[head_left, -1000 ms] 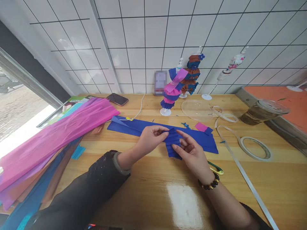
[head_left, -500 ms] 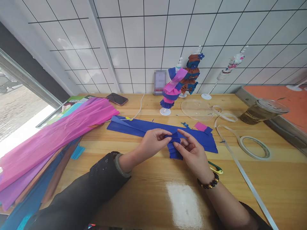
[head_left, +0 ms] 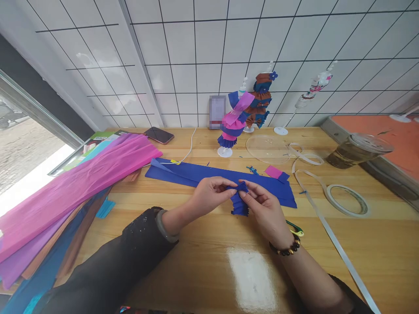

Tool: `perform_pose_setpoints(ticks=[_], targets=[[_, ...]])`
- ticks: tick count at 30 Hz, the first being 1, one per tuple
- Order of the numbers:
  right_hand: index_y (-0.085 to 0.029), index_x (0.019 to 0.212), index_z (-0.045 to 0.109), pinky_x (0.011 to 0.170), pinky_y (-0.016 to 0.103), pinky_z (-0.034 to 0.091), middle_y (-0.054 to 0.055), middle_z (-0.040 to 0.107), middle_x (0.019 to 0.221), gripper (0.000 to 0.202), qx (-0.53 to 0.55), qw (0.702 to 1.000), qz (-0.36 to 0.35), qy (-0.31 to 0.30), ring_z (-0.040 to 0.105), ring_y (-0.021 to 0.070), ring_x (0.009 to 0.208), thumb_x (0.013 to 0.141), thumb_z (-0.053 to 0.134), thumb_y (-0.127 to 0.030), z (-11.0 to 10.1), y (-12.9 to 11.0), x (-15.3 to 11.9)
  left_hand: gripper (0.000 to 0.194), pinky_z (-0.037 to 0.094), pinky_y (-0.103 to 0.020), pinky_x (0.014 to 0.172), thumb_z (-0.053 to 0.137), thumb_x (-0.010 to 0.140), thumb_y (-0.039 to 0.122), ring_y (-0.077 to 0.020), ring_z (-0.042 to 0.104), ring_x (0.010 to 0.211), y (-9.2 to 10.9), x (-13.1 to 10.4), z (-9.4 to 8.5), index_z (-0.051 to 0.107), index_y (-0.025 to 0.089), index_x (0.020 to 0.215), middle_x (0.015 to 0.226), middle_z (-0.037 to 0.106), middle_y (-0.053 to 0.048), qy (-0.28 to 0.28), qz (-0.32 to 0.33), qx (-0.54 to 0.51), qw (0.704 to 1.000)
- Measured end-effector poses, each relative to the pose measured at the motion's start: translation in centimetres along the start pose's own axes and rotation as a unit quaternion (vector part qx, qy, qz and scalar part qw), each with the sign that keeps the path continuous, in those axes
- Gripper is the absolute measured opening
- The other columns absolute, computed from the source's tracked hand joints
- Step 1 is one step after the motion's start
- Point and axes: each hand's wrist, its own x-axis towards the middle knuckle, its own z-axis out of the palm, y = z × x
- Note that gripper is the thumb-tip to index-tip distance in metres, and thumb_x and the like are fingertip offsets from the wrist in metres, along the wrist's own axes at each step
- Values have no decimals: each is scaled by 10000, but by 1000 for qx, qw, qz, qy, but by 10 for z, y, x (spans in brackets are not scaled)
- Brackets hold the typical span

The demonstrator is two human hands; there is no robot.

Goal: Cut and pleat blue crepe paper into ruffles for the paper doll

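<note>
A small piece of pleated blue crepe paper (head_left: 240, 204) hangs between my hands near the middle of the table. My left hand (head_left: 212, 195) pinches its upper left edge with thumb and forefinger. On the right side, my right hand (head_left: 266, 209) grips the gathered top between thumb and fingers. Behind and under the hands lies a long blue crepe paper strip (head_left: 183, 173). Scissors with green and yellow handles (head_left: 295, 228) lie partly hidden by my right wrist. A pink paper scrap (head_left: 273, 171) rests beyond my right hand.
Pink crepe paper (head_left: 81, 187) lies over other colours at left. A phone (head_left: 159, 135), a pink-and-blue dressed stand (head_left: 233, 122) and a clear disc (head_left: 267, 149) are at the back. Double-sided tape (head_left: 347, 200) and a lidded cup (head_left: 356, 150) stand right.
The fingers of my right hand have closed in on the small blue piece, whose top is now bunched tighter. The view has shifted slightly.
</note>
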Motion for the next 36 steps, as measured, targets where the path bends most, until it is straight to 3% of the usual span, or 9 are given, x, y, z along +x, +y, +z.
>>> perform_pose_setpoints(ticks=[2,10,20,26,36], targets=[[-219,998,598,610,229,460,11,628,851,368,9,1000,13,-4,546,115,712,655,674,-329,0,0,0,187,472,-251,715,608,698,227,-152,597,773,0,0,0,657,120,843,843,653,-69,4,7,4,1000],[-208,1041,583,466,186,393,-29,562,656,414,2,1000,27,-5,464,67,519,660,669,-346,1,-3,-1,189,477,-246,682,594,706,233,-145,590,741,-2,-1,-1,659,135,854,832,639,-64,9,17,66,998],[-206,1000,607,415,184,355,-2,599,739,346,-10,1000,21,-3,438,57,493,682,644,-340,1,-6,-1,212,473,-266,722,635,674,239,-140,600,746,0,0,0,651,116,846,815,668,-59,-20,-40,-80,996],[-200,1031,594,413,193,358,1,590,711,379,-20,1000,18,-6,446,67,492,687,634,-352,1,-6,-2,251,485,-254,656,627,687,286,-112,574,641,-2,0,-3,654,121,873,729,651,-39,-25,-62,-88,994],[-196,1021,597,426,185,346,-15,581,705,363,-2,1000,30,-4,435,57,496,687,639,-333,1,-6,-2,221,469,-230,640,570,731,282,-107,561,659,-8,1,-3,648,131,871,768,635,-42,-25,-36,-51,998]])
